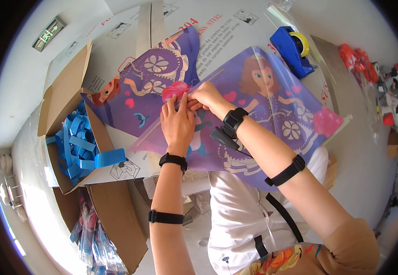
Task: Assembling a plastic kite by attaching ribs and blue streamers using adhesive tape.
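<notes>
A purple kite of thin film, printed with a cartoon princess and pink hearts, lies in front of me; a second printed section spreads to its left. Between them is a shiny pink plastic reel-like piece, with thin strands near its right edge. My left hand comes from below, its fingertips closed on the near edge of that pink piece. Just beside it, my right hand pinches thumb and fingers together; what they hold is hidden. Both hands nearly touch over the film.
A blue tape dispenser with yellow tape stands at the far right of the cardboard-covered table. At left, an open carton holds blue ribbon strips. Below it, another carton contains plastic-wrapped packs.
</notes>
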{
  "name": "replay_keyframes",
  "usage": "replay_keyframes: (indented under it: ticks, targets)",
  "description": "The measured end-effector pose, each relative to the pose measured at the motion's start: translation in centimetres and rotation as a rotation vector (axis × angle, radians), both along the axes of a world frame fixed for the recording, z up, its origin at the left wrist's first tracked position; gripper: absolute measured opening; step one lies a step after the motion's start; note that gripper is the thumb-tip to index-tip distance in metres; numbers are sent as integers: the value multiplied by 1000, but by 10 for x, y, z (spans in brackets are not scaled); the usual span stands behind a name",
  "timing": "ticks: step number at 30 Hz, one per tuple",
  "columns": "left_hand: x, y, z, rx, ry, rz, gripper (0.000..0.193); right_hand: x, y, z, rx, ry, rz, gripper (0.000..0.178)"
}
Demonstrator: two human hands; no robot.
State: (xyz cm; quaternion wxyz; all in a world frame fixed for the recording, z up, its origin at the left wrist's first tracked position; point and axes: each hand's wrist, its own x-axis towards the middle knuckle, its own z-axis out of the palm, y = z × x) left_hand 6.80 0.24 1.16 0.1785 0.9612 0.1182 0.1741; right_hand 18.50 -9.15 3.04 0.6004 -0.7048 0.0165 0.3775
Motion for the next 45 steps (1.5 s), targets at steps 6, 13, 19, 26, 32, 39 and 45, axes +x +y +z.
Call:
replay_keyframes:
  ticks: [6, 13, 19, 26, 32, 39, 45]
  targets:
    - [7, -2, 5, 41, 14, 25, 41, 5, -5, 1, -45, 62, 73, 19]
    - [10, -2, 9, 70, 56, 16, 42, 12, -34, 2, 372, 689, 0, 23]
    - [7, -2, 7, 86, 79, -4, 45, -18, -70, 14, 506, 674, -122, 23]
    - [-6, -6, -1, 102, 89, -84, 54, -72, -211, 51, 199, 253, -63, 30]
    - [-2, -13, 7, 235, 178, -222, 53, -72, -316, 77, 53, 99, -135, 31]
    - [-8, -13, 7, 297, 244, -229, 55, 49, -355, 85, -109, -639, -344, 46]
    - [-14, -26, 11, 191, 148, -206, 56, 144, -363, 73, -533, -724, -323, 33]
